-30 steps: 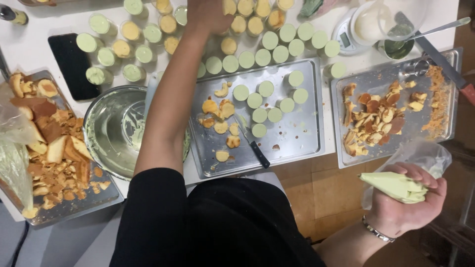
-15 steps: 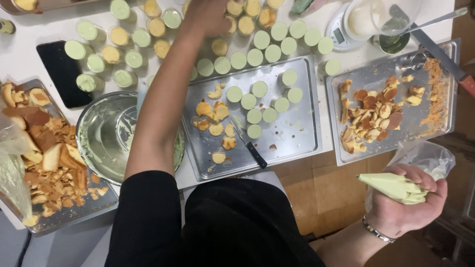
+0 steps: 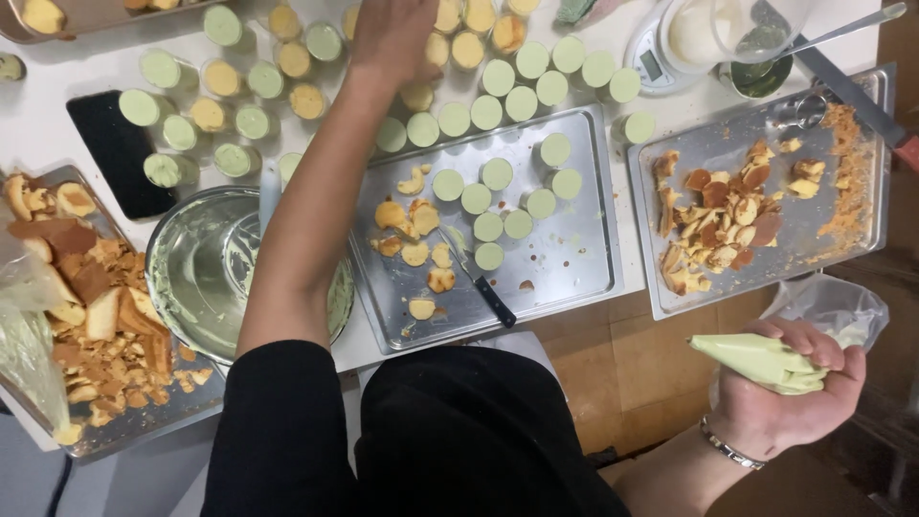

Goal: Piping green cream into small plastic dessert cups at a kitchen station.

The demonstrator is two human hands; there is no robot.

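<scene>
My left hand (image 3: 392,38) rests fingers-down on the small cakes (image 3: 421,96), grip unclear, while my right hand (image 3: 795,383) clenches the piping bag (image 3: 766,359); bag should stay tip-up, squeezed steadily.

**Piping bag gripped, small cakes on the white table**

The piping bag (image 3: 766,361) of pale green cream lay sideways in a closed fist, its tip pointing left, clear plastic bunched above. The round cakes (image 3: 450,48), yellow and green-topped, stood upright in rows on the white table, close together.
</scene>
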